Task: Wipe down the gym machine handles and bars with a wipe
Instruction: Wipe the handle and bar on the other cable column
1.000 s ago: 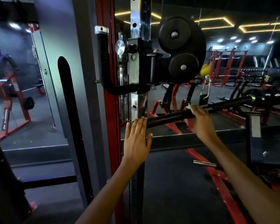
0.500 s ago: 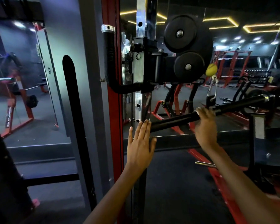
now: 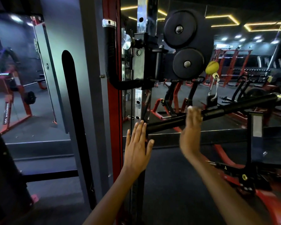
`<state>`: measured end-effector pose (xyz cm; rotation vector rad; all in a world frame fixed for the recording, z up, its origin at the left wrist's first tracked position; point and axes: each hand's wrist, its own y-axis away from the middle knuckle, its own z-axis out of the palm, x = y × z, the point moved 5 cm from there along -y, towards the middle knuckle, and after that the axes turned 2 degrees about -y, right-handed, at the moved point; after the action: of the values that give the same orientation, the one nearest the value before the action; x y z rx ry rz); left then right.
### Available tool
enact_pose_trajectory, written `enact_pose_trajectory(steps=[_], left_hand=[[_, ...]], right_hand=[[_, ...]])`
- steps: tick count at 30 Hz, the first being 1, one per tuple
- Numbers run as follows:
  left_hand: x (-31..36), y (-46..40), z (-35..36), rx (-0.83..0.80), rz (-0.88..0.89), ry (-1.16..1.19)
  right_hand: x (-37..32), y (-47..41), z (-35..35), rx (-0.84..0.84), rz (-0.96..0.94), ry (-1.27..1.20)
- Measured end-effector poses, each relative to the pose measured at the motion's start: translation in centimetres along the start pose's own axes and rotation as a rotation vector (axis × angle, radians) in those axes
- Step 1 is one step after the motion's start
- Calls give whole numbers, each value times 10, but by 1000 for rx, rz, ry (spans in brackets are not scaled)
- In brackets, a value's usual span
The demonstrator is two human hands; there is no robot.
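Head view: the black bar (image 3: 217,112) is being wiped; the blurred right hand (image 3: 191,127) is curled over it with a white wipe (image 3: 189,108), while the left hand (image 3: 137,143) is laid flat, fingers straight, at its near end. Further passes along the bar's length seem called for next.

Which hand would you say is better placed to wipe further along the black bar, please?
The right hand: it already lies on the black bar with a white wipe at its fingertips. The left hand rests flat at the bar's near end, steadying it.
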<state>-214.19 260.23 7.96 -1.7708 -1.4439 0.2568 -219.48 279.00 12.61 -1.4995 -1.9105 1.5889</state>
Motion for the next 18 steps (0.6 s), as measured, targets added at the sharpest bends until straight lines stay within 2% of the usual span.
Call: enact_pose_trajectory(steps=[1, 3, 5, 7, 9, 11, 13, 15, 16, 18], left_hand=[[1, 1, -1, 13, 3, 34], [2, 4, -3, 39, 2, 85], [0, 7, -5, 64, -9, 123], [-3, 9, -9, 91, -21, 140], [-7, 10, -13, 102, -26, 127], [-9, 11, -15, 100, -20, 118], [-8, 11, -16, 104, -14, 126], [-6, 12, -17, 113, -12, 135], [-5, 12, -17, 117, -13, 141], [-5, 14, -17, 125, -20, 139]], right_hand=[[-22, 15, 12, -26, -84, -36], [-68, 50, 40, -202, -326, -74], [-83, 70, 57, -321, -523, -49], [-68, 59, 48, -254, -637, 21], [-38, 43, 30, -140, -603, 76], [-3, 28, 11, -39, -373, 74], [-7, 27, 0, 43, -149, 17], [-52, 38, 7, -5, -216, -60], [-78, 48, 15, -112, -325, -133], [-109, 69, 34, -290, -575, -77]])
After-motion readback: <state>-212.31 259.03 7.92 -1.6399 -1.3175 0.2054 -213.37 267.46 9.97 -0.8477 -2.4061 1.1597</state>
